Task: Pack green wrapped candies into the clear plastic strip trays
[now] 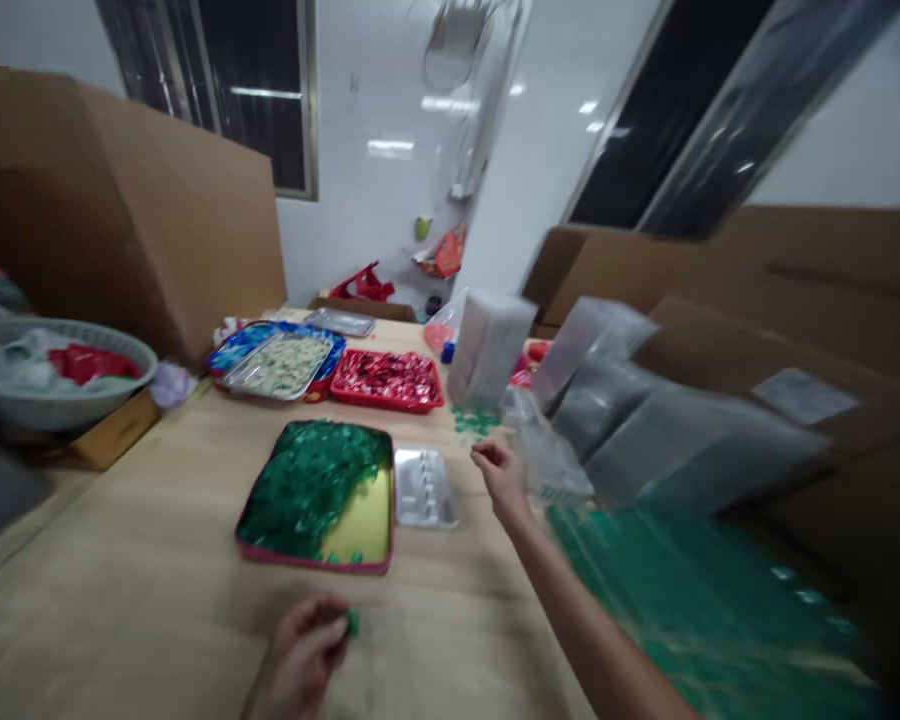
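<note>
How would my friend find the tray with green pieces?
On the pale table, look beyond the left hand. The tray there has a pink rim and shows some yellow floor. Unlike the silver tray beside it, it's heaped with green pieces.

The left hand (307, 645) is cut off at the bottom; its green bit (353, 622) is blurry. You can't tell if the right hand (496, 472) holds anything. The left edge cuts the basket (82, 406).

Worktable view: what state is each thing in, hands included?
Left hand: pinching a small green piece
Right hand: raised, curled; whether it holds anything is unclear
Square tray: partly filled with green pieces
Silver tray: lying flat, contents unclear
Red tray: filled with red pieces
Pale basin: holding mixed items
White block: upright
</note>
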Motion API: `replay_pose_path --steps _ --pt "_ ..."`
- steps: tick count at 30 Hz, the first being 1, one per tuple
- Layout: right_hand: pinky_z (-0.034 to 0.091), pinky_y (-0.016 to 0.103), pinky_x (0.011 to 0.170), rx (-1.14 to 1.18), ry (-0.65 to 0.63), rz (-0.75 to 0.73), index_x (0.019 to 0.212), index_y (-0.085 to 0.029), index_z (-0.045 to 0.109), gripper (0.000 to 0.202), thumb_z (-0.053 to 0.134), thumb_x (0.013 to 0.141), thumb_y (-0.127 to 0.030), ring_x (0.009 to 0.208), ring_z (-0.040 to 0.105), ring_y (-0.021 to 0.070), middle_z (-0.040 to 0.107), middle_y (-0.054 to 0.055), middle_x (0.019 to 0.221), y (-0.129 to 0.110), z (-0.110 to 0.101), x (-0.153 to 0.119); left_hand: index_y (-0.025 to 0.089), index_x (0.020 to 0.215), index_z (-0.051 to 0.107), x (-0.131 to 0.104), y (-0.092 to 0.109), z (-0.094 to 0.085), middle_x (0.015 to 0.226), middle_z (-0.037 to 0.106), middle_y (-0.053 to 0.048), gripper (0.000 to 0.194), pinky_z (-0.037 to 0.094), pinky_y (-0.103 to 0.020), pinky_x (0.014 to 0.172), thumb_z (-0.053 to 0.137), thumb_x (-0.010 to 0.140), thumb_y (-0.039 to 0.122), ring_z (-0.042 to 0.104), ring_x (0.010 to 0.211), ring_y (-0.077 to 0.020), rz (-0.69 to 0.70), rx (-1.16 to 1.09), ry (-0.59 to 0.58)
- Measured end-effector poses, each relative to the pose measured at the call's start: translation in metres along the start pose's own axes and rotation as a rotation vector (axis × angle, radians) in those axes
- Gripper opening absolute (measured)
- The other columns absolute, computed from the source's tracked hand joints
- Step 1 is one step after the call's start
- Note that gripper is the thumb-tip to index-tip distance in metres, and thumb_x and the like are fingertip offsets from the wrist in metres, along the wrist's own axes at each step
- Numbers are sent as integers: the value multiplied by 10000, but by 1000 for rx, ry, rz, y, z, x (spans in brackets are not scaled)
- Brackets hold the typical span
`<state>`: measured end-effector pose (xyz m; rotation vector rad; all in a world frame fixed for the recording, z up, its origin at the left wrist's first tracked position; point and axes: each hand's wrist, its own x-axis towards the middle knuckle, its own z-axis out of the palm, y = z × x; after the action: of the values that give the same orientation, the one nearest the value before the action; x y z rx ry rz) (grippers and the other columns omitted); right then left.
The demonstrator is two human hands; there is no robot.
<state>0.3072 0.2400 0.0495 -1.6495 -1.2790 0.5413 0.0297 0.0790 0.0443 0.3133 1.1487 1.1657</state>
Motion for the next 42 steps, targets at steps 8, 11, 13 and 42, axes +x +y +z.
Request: replay_pose_path --steps 8,11,13,42 --pt "469 283 694 574 -734 111 876 -172 655 247 697 658 -282 731 601 167 670 53 816 -55 22 -193 132 643 654 -20 -3 7 623 615 0 174 373 -171 557 732 487 140 503 588 -74 75 59 -201" --pt "459 263 658 525 -648 104 797 -160 651 184 698 657 -269 698 588 159 651 44 756 -54 23 -213 134 659 652 -26 -15 1 641 628 -4 155 389 -180 593 696 512 114 528 624 -89 107 119 -234" --pt "441 245 614 455 -614 108 739 -151 642 142 686 660 -261 654 568 147 632 34 702 -48 22 -221 134 667 648 -27 -26 -6 635 632 -6 169 393 -188 571 684 504 107 537 611 -101 110 174 -253" --pt "396 236 606 -65 -531 -309 664 -177 593 213 434 777 -93 660 536 154 556 35 700 -31 48 -185 189 753 686 28 -43 1 741 605 -60 245 354 -307 726 483 649 99 531 748 -210 567 1098 -120"
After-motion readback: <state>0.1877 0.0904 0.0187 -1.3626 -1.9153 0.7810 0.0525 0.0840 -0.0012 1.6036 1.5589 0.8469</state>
